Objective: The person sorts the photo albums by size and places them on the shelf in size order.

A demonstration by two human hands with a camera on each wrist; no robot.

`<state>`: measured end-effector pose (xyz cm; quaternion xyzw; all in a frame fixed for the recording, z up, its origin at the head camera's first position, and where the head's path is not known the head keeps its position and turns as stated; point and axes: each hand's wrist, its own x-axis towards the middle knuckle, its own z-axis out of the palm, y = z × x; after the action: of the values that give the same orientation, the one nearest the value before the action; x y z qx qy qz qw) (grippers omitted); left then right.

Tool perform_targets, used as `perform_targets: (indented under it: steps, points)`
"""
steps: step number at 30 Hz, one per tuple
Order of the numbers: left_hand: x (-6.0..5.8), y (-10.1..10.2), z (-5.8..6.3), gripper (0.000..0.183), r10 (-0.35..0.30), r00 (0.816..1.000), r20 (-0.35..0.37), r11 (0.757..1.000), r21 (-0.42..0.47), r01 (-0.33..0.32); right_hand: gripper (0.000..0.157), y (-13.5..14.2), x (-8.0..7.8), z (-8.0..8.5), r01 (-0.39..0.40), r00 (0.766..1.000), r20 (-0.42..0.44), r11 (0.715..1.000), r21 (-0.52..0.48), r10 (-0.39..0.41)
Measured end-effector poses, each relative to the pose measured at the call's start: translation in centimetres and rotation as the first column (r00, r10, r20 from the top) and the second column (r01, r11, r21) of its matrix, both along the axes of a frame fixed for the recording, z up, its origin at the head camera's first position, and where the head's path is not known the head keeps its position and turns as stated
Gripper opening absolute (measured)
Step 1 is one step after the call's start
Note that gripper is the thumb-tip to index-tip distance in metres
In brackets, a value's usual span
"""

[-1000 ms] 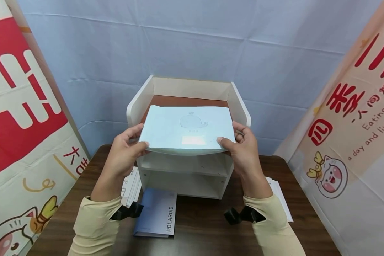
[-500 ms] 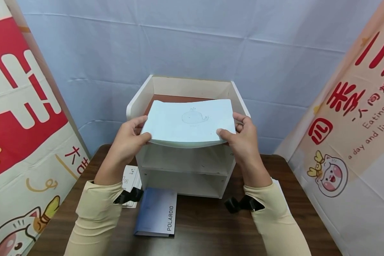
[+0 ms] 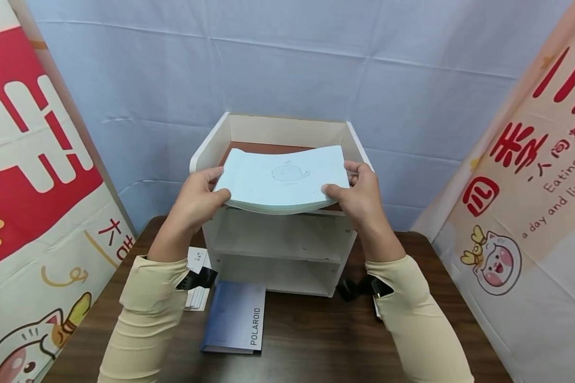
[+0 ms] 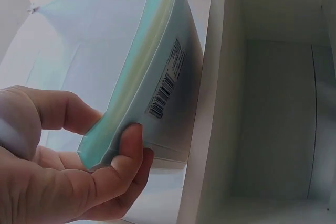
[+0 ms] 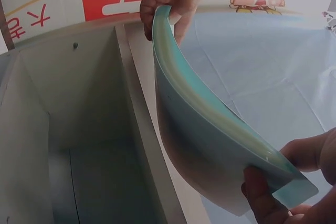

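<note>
A pale blue soft-cover notebook [image 3: 287,187] with a line-drawn whale on its cover sags in the middle between my two hands. My left hand [image 3: 196,199] grips its left end, thumb on top and fingers beneath. At the other end my right hand [image 3: 362,196] pinches it the same way. Under it stands a small white shelf unit [image 3: 275,234], whose brown top [image 3: 268,148] shows behind the notebook. The left wrist view shows a barcode label [image 4: 168,85] on the notebook's underside, close over the shelf's front edge [image 4: 206,103].
White raised sides and a back panel [image 3: 287,132] border the unit's top. On the dark wooden table [image 3: 306,340], a blue POLAROID book or binder [image 3: 233,319] lies in front, with white printed papers or booklets [image 3: 198,260] to its left. A pale blue cloth hangs behind.
Both hands have carried the notebook up and away from me in the view, over the unit's top. Its middle now bows down more. My right sleeve covers most of the white papers at right.
</note>
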<state>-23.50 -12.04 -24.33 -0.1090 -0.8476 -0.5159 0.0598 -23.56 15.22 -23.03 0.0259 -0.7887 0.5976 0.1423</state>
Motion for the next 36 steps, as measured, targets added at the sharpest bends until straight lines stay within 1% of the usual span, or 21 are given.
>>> perform_targets:
  steps: [5, 10, 16, 18, 20, 25, 27, 29, 33, 36]
  points:
    - [-0.3, 0.5, 0.2, 0.059, 0.029, 0.999, -0.026, 0.996, -0.088, -0.031, 0.065, 0.1, -0.5, 0.3, -0.010, 1.000, 0.017, 0.998, 0.063, 0.009]
    - [-0.7, 0.7, 0.5, 0.057, 0.055, 0.995, -0.080, 0.984, -0.167, -0.068, 0.066, 0.1, -1.0, 0.5, -0.036, 0.998, 0.051, 0.991, 0.126, 0.029]
    - [-1.2, 1.2, 0.7, 0.053, 0.070, 0.989, -0.132, 0.971, -0.220, -0.098, 0.068, 0.2, -1.5, 0.8, -0.028, 0.998, 0.056, 0.968, 0.251, 0.014]
    - [-1.4, 1.4, 0.8, 0.053, 0.076, 0.988, -0.132, 0.964, -0.243, -0.107, 0.067, 0.3, -1.8, 0.8, -0.016, 0.998, 0.058, 0.957, 0.289, 0.000]
    - [-1.5, 1.6, 0.9, 0.053, 0.082, 0.989, -0.121, 0.958, -0.262, -0.111, 0.061, 0.4, -2.1, 0.8, -0.009, 0.999, 0.053, 0.944, 0.329, -0.009]
    - [-2.0, 1.7, 1.5, 0.058, 0.105, 0.993, -0.056, 0.949, -0.294, -0.117, 0.039, 0.1, -2.7, 1.2, 0.012, 0.999, 0.042, 0.897, 0.443, -0.034]
    - [-2.2, 1.8, 1.8, 0.061, 0.119, 0.992, -0.031, 0.943, -0.308, -0.123, 0.040, -0.1, -2.9, 1.4, 0.022, 0.998, 0.039, 0.873, 0.487, -0.047]
    - [-2.4, 1.9, 2.0, 0.063, 0.128, 0.991, -0.023, 0.935, -0.331, -0.129, 0.042, -0.3, -3.1, 1.7, 0.030, 0.997, 0.044, 0.838, 0.544, -0.065]
    - [-2.9, 2.2, 2.1, 0.065, 0.127, 0.992, -0.015, 0.922, -0.368, -0.124, 0.045, -0.4, -3.7, 1.9, 0.029, 0.991, 0.079, 0.751, 0.659, -0.107]
    - [-3.2, 2.4, 2.1, 0.065, 0.125, 0.992, -0.011, 0.914, -0.387, -0.119, 0.044, -0.3, -4.2, 1.8, 0.018, 0.987, 0.099, 0.710, 0.704, -0.123]
